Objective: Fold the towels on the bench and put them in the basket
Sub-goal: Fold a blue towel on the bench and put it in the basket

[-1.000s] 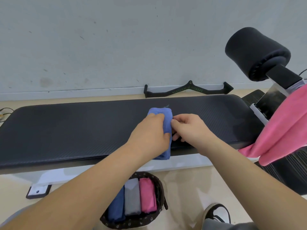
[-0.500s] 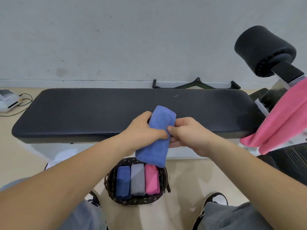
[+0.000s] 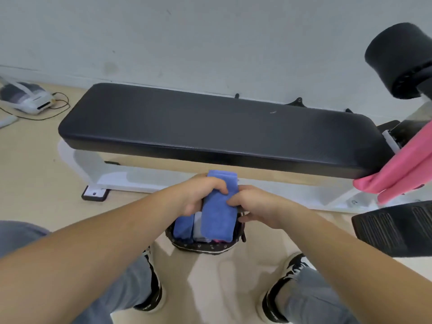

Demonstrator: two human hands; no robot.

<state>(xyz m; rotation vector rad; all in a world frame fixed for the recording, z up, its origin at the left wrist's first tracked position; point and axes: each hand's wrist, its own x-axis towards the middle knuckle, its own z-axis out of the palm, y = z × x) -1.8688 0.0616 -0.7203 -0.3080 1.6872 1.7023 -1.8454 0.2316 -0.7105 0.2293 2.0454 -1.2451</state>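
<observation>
A folded blue towel (image 3: 218,216) hangs upright just over the dark patterned basket (image 3: 203,246) on the floor in front of the black bench (image 3: 210,129). My left hand (image 3: 201,195) grips the towel's upper left side. My right hand (image 3: 250,204) pinches its right edge. Inside the basket a folded blue towel (image 3: 183,226) and a grey one (image 3: 197,226) show; a strip of pink towel (image 3: 218,241) peeks out below the held towel. A pink towel (image 3: 397,169) hangs at the bench's right end.
A black roller pad (image 3: 397,61) rises at the right, with a black ribbed pad (image 3: 395,228) below it. The bench's white frame (image 3: 131,178) stands behind the basket. A white device with cables (image 3: 28,99) lies on the floor at left. My shoes (image 3: 152,295) flank the basket.
Both hands have carried the folded blue towel off the bench top, toward me and down, to just above the basket. My view has tilted down and pulled back.
</observation>
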